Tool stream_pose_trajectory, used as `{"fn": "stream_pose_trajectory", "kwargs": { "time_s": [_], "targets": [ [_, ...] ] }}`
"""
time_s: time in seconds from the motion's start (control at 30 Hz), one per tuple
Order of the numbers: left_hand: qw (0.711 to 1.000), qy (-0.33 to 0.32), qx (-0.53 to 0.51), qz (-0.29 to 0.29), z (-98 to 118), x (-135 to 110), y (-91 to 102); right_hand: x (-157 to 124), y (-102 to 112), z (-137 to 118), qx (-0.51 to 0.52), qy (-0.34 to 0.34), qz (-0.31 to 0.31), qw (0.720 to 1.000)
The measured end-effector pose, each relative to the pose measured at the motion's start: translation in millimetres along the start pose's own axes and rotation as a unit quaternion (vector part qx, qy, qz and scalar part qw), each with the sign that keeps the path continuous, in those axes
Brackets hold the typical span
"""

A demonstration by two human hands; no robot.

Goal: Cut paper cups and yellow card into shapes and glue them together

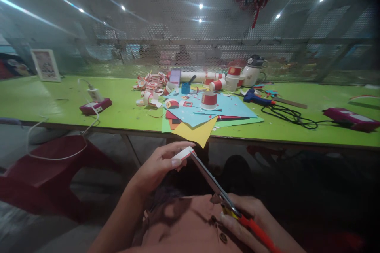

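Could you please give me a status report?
Left hand holding strip. Right hand gripping scissors, tips at strip's end. Cup on blue paper beyond.

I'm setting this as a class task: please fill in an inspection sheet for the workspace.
Surface: green table, partly covered by coloured paper sheets.
Job's things: white-and-red paper piece; scissors.
Clutter: paper cups, pile of scraps, blue glue gun.
Hands: left hand holds the paper piece; right hand grips the scissors.
Cables: white cable hangs over the front edge; black cable lies loosely coiled.
Surroundings: mesh panel behind; dark red stool at left.
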State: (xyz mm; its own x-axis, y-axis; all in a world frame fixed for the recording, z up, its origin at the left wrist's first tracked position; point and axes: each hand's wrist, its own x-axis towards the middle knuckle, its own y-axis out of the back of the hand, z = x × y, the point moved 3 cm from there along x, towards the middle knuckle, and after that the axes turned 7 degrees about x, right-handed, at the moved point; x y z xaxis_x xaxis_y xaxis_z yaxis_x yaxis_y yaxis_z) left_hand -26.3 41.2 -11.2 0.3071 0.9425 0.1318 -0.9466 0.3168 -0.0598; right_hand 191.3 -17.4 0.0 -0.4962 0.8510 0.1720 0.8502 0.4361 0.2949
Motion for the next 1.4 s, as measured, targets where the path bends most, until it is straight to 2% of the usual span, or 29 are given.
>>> {"fn": "stream_pose_trajectory", "kwargs": {
  "time_s": [0.13, 0.27, 0.43, 0.63, 0.7, 0.8, 0.87, 0.97, 1.03, 1.13, 1.27, 1.4],
  "targets": [
    [1.0, -0.003, 0.007, 0.007, -0.1, -0.4, 0.2, 1.8, 2.2, 0.4, -0.009, -0.01, -0.001, 1.0],
    [1.0, -0.001, 0.02, 0.011, -1.2, -0.4, 0.9, 3.7, 3.6, -2.4, -0.026, -0.007, -0.033, 0.999],
    [1.0, 0.0, 0.024, 0.009, -3.0, -1.0, 2.4, -1.1, 3.2, 2.0, -0.052, 0.011, 0.018, 0.998],
    [1.0, -0.003, 0.019, -0.014, -0.4, -3.8, 3.1, -5.3, 3.9, 11.6, -0.051, -0.01, 0.016, 0.999],
    [0.999, 0.001, 0.018, -0.029, 1.0, -5.2, 3.4, -2.6, 5.5, 11.2, -0.042, -0.018, -0.002, 0.999],
    [0.999, 0.006, 0.013, -0.052, 2.2, -6.7, 4.8, 0.2, 4.0, 11.7, -0.011, -0.043, -0.08, 0.996],
    [0.998, 0.009, 0.007, -0.057, 2.0, -6.9, 6.5, -1.4, 3.3, 13.7, 0.023, -0.057, -0.096, 0.994],
    [0.999, -0.007, -0.008, -0.04, 2.6, -6.5, 9.0, -5.6, 4.7, 18.7, 0.081, -0.084, -0.051, 0.992],
    [1.0, -0.025, -0.007, -0.017, 4.0, -5.9, 8.6, -5.0, 3.8, 20.5, 0.081, -0.088, -0.059, 0.991],
    [0.998, -0.056, 0.016, 0.023, 7.2, -4.4, 3.0, 2.8, 1.7, 21.0, 0.011, -0.042, -0.079, 0.996],
    [0.991, -0.098, 0.04, 0.077, 8.8, -1.5, -8.0, 11.4, 1.6, 28.0, -0.069, 0.01, -0.015, 0.997],
    [0.989, -0.111, 0.047, 0.086, 4.2, 0.9, -15.9, 8.6, 2.1, 36.4, -0.114, 0.023, 0.01, 0.993]
  ]
}}
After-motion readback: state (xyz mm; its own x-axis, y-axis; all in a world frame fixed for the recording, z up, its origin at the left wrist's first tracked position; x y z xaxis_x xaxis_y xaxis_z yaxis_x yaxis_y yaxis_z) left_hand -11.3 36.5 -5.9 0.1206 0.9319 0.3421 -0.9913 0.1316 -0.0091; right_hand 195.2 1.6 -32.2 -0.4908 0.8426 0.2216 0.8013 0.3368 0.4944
